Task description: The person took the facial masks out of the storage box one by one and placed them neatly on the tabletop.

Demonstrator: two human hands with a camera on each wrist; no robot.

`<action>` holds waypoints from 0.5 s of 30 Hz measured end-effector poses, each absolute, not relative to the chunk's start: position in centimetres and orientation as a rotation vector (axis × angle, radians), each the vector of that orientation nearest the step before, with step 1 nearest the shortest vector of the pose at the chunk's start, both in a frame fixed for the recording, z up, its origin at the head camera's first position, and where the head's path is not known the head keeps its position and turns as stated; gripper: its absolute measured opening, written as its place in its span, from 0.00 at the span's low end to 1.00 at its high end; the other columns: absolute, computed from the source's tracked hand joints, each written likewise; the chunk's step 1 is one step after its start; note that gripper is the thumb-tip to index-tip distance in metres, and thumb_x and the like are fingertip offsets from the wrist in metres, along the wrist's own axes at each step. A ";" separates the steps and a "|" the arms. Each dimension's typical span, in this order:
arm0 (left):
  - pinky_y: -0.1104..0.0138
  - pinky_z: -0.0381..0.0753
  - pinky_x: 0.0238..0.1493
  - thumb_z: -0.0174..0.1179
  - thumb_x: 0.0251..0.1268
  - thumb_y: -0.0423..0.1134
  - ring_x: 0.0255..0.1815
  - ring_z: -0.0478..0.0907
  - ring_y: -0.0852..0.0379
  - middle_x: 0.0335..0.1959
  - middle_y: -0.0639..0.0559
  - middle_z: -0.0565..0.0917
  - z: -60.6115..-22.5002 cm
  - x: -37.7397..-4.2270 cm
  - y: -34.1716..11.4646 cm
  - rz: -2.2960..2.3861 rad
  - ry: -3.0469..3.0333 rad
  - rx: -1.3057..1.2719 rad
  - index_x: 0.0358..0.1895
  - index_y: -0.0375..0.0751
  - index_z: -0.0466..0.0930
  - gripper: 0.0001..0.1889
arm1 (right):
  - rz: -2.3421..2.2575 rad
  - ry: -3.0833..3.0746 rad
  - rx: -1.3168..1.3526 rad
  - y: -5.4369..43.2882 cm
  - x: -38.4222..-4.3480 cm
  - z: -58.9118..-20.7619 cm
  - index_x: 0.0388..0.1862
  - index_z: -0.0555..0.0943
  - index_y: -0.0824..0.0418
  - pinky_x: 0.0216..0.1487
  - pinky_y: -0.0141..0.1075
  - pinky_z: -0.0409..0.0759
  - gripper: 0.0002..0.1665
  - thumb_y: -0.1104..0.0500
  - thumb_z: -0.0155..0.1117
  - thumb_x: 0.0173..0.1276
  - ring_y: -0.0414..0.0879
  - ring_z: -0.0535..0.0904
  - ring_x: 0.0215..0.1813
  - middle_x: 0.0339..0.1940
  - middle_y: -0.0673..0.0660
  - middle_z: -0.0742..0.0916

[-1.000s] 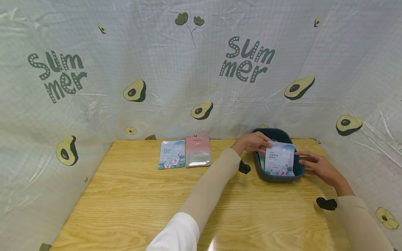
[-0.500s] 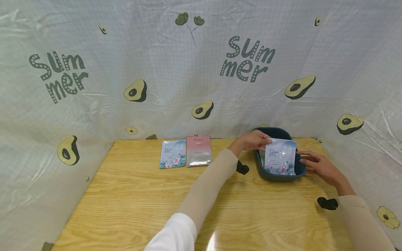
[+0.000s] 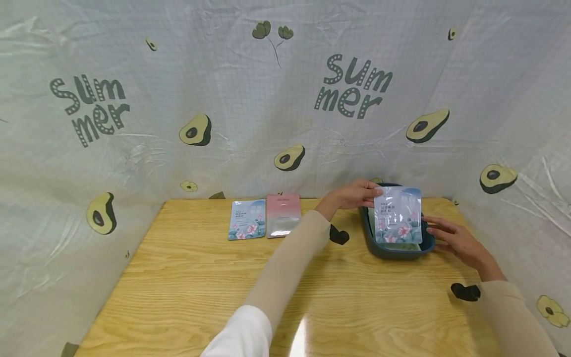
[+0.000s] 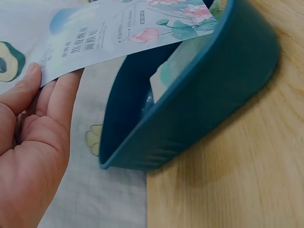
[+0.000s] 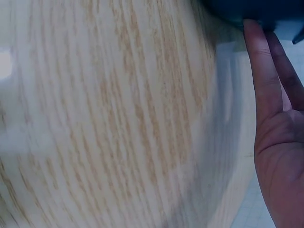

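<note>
My left hand [image 3: 352, 194] pinches a pale blue sheet mask packet [image 3: 398, 215] by its upper left corner, thumb on the printed face. Pink lotus flowers and green leaves show along its lower edge. The packet is held over the dark teal bin [image 3: 401, 255], overlapping its opening in the head view. Inside, a greenish packet [image 4: 183, 61] leans against the wall in the left wrist view. With extended fingers, my right hand [image 3: 459, 243] touches the bin's outer right side; in the right wrist view the fingertips [image 5: 251, 26] meet the teal wall.
Left of the bin, another blue lotus packet [image 3: 247, 219] and a pink packet [image 3: 283, 215] lie side by side near the back edge of the wooden table [image 3: 214, 287]. A printed curtain [image 3: 241, 89] hangs behind the table and along its sides.
My left hand has raised the blue sheet mask packet slightly, uncovering more of the greenish packet inside the bin. The right hand stays at the bin's side.
</note>
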State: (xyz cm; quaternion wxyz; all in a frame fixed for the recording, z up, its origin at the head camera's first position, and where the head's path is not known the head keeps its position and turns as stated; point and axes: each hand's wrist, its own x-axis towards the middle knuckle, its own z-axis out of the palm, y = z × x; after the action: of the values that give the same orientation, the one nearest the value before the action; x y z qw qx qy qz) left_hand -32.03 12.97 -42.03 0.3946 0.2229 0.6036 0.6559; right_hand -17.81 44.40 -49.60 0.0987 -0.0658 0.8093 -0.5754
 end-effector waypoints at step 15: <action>0.71 0.74 0.32 0.46 0.82 0.30 0.21 0.60 0.63 0.19 0.55 0.64 -39.3 -32.6 9.6 1.779 1.437 0.604 0.29 0.37 0.73 0.16 | -1.708 2.363 -0.227 44.6 -17.7 -49.9 0.81 0.60 0.62 0.50 0.30 0.84 0.31 0.56 0.50 0.84 0.25 0.77 0.56 0.61 0.30 0.72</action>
State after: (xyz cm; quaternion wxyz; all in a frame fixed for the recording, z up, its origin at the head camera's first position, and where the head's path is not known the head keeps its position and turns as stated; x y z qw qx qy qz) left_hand -32.62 9.59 -39.34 0.3786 0.2363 0.5624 0.6961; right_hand -17.71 44.59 -49.90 0.1084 -0.0771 0.8032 -0.5807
